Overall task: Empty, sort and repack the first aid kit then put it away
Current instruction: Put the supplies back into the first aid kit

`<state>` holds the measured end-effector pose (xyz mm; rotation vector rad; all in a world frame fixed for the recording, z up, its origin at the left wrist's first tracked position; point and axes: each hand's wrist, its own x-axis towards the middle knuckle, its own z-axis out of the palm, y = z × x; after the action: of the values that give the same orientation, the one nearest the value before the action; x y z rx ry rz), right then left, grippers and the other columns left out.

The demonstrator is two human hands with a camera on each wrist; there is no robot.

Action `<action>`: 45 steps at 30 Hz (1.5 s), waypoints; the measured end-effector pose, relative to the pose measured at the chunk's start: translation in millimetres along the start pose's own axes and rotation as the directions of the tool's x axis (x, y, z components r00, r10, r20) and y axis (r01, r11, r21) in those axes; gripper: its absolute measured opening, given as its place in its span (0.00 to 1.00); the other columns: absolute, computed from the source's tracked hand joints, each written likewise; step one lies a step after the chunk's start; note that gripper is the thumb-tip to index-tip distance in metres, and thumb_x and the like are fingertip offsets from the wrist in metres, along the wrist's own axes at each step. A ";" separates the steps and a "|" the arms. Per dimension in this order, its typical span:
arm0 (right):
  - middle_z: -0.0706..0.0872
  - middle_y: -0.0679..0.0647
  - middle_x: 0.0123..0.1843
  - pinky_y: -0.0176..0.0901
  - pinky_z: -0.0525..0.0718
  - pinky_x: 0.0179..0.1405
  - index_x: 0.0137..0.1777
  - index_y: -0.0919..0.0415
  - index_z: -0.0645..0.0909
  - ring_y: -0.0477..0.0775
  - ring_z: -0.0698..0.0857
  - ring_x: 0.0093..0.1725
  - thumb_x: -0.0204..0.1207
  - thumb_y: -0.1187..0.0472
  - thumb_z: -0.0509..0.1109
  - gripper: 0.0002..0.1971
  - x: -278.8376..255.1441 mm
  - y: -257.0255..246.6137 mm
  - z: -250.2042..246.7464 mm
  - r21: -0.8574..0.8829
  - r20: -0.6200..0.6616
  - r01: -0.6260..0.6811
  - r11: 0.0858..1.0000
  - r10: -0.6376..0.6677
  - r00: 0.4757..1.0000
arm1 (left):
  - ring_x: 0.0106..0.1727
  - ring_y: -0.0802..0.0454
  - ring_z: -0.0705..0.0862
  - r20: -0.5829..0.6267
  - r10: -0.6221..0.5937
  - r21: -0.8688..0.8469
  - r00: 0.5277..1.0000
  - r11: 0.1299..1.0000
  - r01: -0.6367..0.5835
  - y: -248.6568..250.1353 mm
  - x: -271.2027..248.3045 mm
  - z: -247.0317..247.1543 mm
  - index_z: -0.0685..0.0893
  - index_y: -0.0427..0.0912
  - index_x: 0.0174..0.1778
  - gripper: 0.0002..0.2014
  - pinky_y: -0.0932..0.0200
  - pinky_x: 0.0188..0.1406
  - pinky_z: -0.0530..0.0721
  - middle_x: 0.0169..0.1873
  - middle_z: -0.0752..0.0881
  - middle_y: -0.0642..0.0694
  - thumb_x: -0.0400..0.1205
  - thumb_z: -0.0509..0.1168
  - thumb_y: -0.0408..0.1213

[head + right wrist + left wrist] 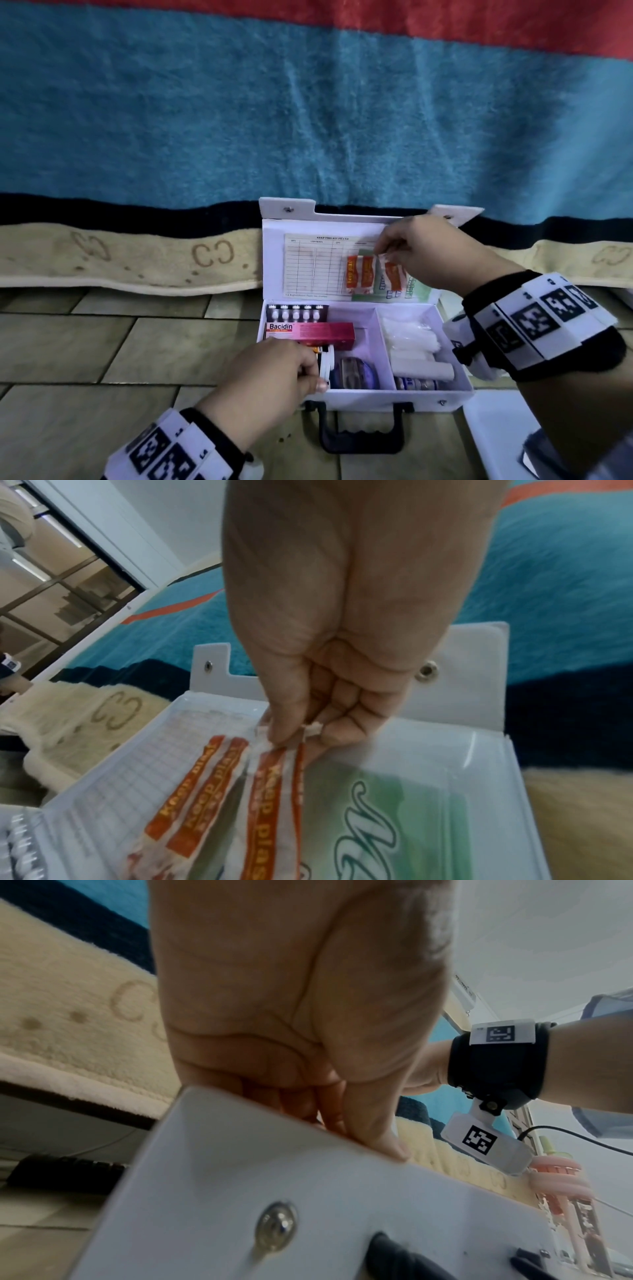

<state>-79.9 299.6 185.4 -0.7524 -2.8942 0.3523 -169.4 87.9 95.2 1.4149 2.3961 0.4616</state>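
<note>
The white first aid kit (455, 397) lies open on the tiled floor, its lid (274, 267) upright against the bed. My right hand (385, 251) pinches the top of the orange plaster strips (394, 279) that lean on the lid beside a green packet (419, 291). The right wrist view shows the pinch (294, 734) on the strips (270, 785). My left hand (313, 375) grips the kit's front left wall, thumb outside and fingers inside (359, 1123). Inside lie a red Bacidin box (310, 331), a pill blister (296, 312), a round purple tin (354, 373), white gauze rolls (411, 339) and a bottle (416, 383).
A blue and red blanket (308, 120) and a cream mattress edge (137, 260) rise right behind the kit. The kit's black handle (361, 431) points toward me. A flat white thing (496, 428) lies on the floor at the right. Bare tiles (102, 342) spread to the left.
</note>
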 end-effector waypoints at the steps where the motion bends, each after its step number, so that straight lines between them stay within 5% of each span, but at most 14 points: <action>1: 0.90 0.49 0.46 0.35 0.81 0.47 0.49 0.53 0.88 0.47 0.86 0.45 0.74 0.68 0.69 0.11 -0.9 1.3 -0.3 0.008 -0.010 -0.001 1.000 0.001 1.000 | 0.32 0.61 0.75 0.003 0.000 -0.002 1.000 1.000 0.000 0.1 0.1 -0.1 0.85 0.51 0.41 0.12 0.65 0.34 0.73 0.28 0.80 0.55 0.76 0.68 0.56; 7: 0.88 0.47 0.36 0.21 0.76 0.34 0.41 0.54 0.89 0.42 0.84 0.36 0.70 0.66 0.76 0.05 -0.8 6.4 -3.8 0.104 -0.054 -0.031 0.994 0.037 0.998 | 0.36 0.59 0.77 0.021 -0.008 0.010 1.000 1.000 0.008 2.0 0.4 -1.4 0.82 0.54 0.37 0.10 0.62 0.36 0.73 0.29 0.80 0.55 0.76 0.68 0.56; 19: 0.79 0.41 0.27 0.23 0.72 0.26 0.41 0.51 0.80 0.33 0.76 0.23 0.76 0.67 0.65 0.09 -1.5 5.8 8.4 0.165 0.051 -0.056 0.985 0.048 0.998 | 0.35 0.58 0.76 0.022 -0.020 0.009 1.000 1.000 0.020 2.3 0.5 -0.5 0.81 0.53 0.36 0.11 0.66 0.30 0.69 0.31 0.80 0.54 0.76 0.68 0.55; 23: 0.85 0.39 0.39 0.18 0.72 0.31 0.43 0.54 0.81 0.29 0.80 0.31 0.77 0.68 0.66 0.08 -3.7 7.5 12.3 0.219 0.015 -0.049 0.974 0.047 0.999 | 0.36 0.57 0.76 0.019 -0.021 0.015 1.000 1.000 0.021 1.3 1.1 0.2 0.83 0.51 0.38 0.11 0.64 0.32 0.70 0.29 0.80 0.54 0.76 0.68 0.55; 27: 0.86 0.47 0.43 0.15 0.71 0.32 0.47 0.57 0.86 0.45 0.83 0.42 0.77 0.66 0.68 0.07 -6.5 9.6 18.1 0.159 -0.065 -0.043 0.986 0.054 0.996 | 0.36 0.58 0.77 -0.003 -0.014 0.015 1.000 1.000 0.014 0.8 2.3 1.2 0.84 0.48 0.40 0.13 0.67 0.30 0.69 0.31 0.82 0.54 0.75 0.69 0.55; 32: 0.89 0.50 0.49 0.26 0.72 0.44 0.47 0.58 0.90 0.45 0.83 0.45 0.74 0.67 0.72 0.07 -11.5 7.6 20.3 0.191 -0.182 -0.024 0.981 0.060 0.981 | 0.36 0.57 0.75 0.009 -0.007 0.046 1.000 0.999 0.006 1.5 2.6 1.2 0.84 0.47 0.40 0.13 0.62 0.32 0.70 0.28 0.79 0.53 0.76 0.68 0.54; 38: 0.87 0.47 0.61 0.24 0.69 0.56 0.62 0.55 0.85 0.44 0.83 0.60 0.77 0.61 0.71 0.14 -46.0 8.6 8.9 0.145 -0.241 -0.031 0.989 0.066 0.968 | 0.34 0.56 0.74 0.031 0.013 0.058 0.999 0.998 -0.015 4.5 1.5 -0.2 0.78 0.50 0.32 0.12 0.61 0.31 0.69 0.25 0.75 0.54 0.78 0.67 0.50; 42: 0.88 0.47 0.53 0.24 0.73 0.49 0.56 0.55 0.88 0.47 0.86 0.51 0.74 0.64 0.72 0.11 -94.0 28.4 -9.0 0.158 -0.271 -0.085 0.984 0.126 0.954 | 0.44 0.59 0.82 0.038 0.111 0.103 0.993 0.988 -0.115 17.1 -0.9 -0.7 0.77 0.55 0.37 0.10 0.60 0.41 0.79 0.35 0.83 0.57 0.78 0.62 0.33; 45: 0.88 0.46 0.46 0.21 0.74 0.43 0.52 0.55 0.89 0.46 0.87 0.47 0.74 0.64 0.73 0.09 -137.1 58.4 -18.0 0.167 -0.225 -0.226 0.960 0.260 0.939 | 0.47 0.57 0.82 0.016 0.230 0.147 0.973 0.962 -0.230 38.6 0.7 1.9 0.80 0.57 0.40 0.13 0.54 0.46 0.83 0.42 0.83 0.56 0.75 0.61 0.30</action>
<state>69.4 285.0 178.6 -1.0518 -2.5223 0.4478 -138.8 106.4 110.0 1.7697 2.3180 0.3449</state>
